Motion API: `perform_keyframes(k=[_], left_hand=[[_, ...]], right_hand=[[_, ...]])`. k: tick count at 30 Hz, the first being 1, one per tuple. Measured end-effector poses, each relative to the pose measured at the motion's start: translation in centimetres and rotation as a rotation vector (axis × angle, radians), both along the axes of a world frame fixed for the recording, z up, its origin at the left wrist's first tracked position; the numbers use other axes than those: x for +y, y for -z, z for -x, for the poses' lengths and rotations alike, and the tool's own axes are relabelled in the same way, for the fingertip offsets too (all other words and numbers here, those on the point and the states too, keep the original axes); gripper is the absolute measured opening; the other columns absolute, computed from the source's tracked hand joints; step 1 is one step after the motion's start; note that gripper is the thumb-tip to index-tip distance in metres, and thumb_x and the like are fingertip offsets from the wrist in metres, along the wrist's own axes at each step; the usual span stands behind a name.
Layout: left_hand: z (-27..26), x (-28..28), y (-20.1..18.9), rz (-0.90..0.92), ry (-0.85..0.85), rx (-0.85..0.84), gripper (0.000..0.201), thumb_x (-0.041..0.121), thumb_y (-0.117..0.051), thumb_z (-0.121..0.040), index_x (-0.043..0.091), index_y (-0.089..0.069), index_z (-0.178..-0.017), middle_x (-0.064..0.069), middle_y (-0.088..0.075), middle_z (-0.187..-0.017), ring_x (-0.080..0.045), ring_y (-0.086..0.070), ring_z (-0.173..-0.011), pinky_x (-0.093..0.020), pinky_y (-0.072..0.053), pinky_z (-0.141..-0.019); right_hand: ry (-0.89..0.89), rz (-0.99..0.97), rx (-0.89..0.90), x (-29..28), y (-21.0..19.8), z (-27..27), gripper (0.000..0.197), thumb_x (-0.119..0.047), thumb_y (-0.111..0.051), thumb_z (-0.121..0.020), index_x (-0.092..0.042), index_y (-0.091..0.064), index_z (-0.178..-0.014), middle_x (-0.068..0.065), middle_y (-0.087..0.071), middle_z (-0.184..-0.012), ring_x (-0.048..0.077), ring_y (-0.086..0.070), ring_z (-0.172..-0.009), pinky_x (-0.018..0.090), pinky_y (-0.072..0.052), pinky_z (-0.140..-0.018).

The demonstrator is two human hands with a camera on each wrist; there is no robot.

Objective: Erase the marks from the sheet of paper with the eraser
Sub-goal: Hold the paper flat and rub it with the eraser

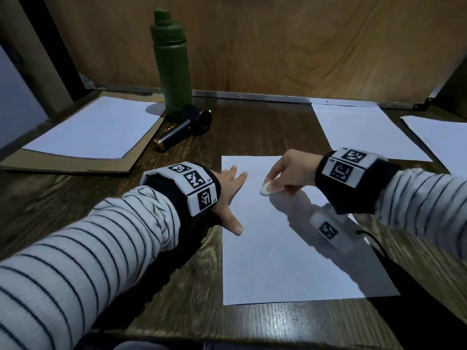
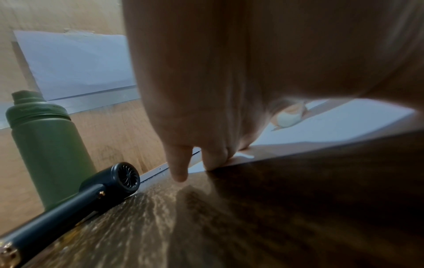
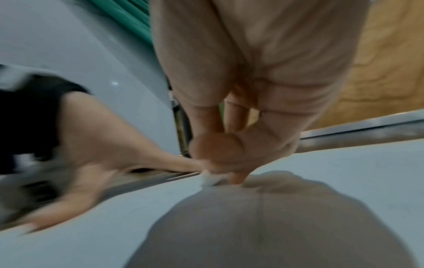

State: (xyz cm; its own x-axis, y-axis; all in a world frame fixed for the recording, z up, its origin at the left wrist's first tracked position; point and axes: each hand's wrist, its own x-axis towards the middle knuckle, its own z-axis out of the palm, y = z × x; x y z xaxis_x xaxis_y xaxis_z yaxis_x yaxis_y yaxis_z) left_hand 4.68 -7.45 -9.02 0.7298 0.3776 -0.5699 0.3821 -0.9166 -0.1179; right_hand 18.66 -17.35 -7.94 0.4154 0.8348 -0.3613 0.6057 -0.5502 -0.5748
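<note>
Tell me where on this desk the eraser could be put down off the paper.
Bare wood lies between the black handheld fan and the right-hand sheet, beyond the centre sheet. More lies along the near edge. The back left is crowded: green bottle, fan, paper stack.

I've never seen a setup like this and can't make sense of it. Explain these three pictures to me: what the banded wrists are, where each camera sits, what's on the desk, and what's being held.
There is no machine here: a person in a striped top works with bare hands, and each wrist wears a band with printed square codes. The wide picture comes from a camera on the head, looking down. The other two come from cameras on the wrists, looking along the fingers, so the skin looms large.

On the wooden desk lies the sheet of paper. The left hand lies flat on its left edge. The right hand pinches a small white eraser down at the paper.

Also there: a green bottle, a dark handheld fan, and more blank sheets at both sides.
</note>
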Motion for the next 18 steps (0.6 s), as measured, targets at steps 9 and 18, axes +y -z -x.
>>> perform_keyframes(k=[9, 18], left_hand=[[0.0, 0.1, 0.1, -0.011, 0.008, 0.006, 0.128, 0.068, -0.065, -0.068, 0.019, 0.023, -0.147, -0.008, 0.023, -0.157, -0.025, 0.005, -0.148, -0.046, -0.012, -0.117], [0.0, 0.1, 0.2, -0.012, 0.002, -0.001, 0.13, 0.07, -0.064, -0.066, 0.02, 0.023, -0.147, -0.007, 0.023, -0.157, -0.025, 0.005, -0.148, -0.047, -0.012, -0.117]], right_hand=[[-0.085, 0.109, 0.036, -0.6, -0.3, 2.0, 0.018, -0.021, -0.079, -0.073, -0.01, -0.076, -0.087, 0.0, -0.062, -0.059, 0.01, -0.056, -0.05, 0.013, -0.048, -0.047], [-0.152, 0.152, 0.138, -1.2, 0.3, 3.4, 0.018, -0.018, -0.074, -0.077, -0.007, -0.074, -0.092, 0.003, -0.064, -0.065, 0.007, -0.056, -0.045, 0.013, -0.047, -0.048]])
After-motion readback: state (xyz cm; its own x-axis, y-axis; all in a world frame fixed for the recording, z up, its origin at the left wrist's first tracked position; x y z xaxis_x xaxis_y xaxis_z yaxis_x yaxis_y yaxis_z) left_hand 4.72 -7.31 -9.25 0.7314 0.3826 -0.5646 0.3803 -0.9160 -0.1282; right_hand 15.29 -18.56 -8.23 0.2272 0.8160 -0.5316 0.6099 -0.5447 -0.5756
